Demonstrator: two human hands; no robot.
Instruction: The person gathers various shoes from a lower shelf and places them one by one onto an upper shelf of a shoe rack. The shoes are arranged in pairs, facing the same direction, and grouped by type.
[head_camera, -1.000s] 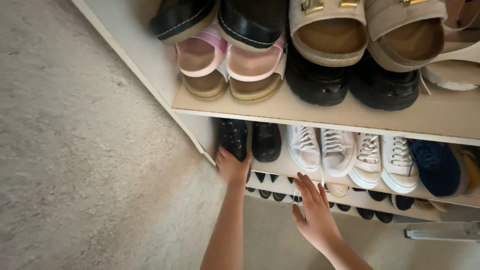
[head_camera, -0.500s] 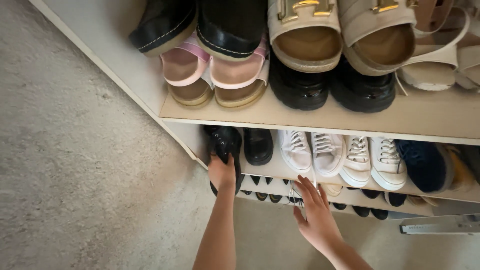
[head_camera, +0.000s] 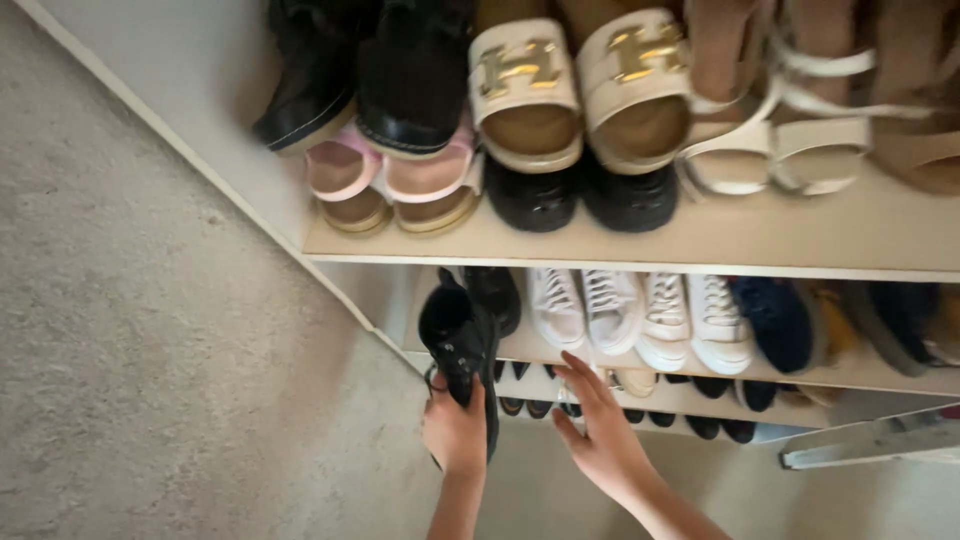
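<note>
While a speckled grey carpet (head_camera: 140, 330) spreads flat to the left of both hands, a pale, smooth-boarded shoe rack (head_camera: 640, 245) rises above and beyond them, its shelves running off to the right. On the shelf farthest above the hands sit chunky black boots (head_camera: 370, 80), pink strapped sandals with cork-coloured soles (head_camera: 390, 185), cream slides with gold metal buckles (head_camera: 580, 85), glossy black rounded shoes (head_camera: 580, 200) and tan strappy sandals (head_camera: 790, 140). The shelf just above the right hand carries two pairs of white lace-up trainers (head_camera: 640, 315), then a dark blue shoe (head_camera: 775, 320) further right, with one black shoe (head_camera: 497, 295) standing just beyond the left hand. Below that, right behind the right hand's fingertips, a row of dark toe caps (head_camera: 700, 425) peeps from the lowest shelf.

The left hand (head_camera: 455, 432) is closed around the lower part of a black lace-up boot (head_camera: 458, 340), matte and slightly creased, which stands clear of the rack in front of the middle shelf's left end, its length pointing up and away from the wrist. The right hand (head_camera: 600, 435) is open, fingers spread and gently curved, holding nothing; its fingertips (head_camera: 572, 362) reach to the front edge of the middle shelf, and whether they touch it cannot be told
</note>
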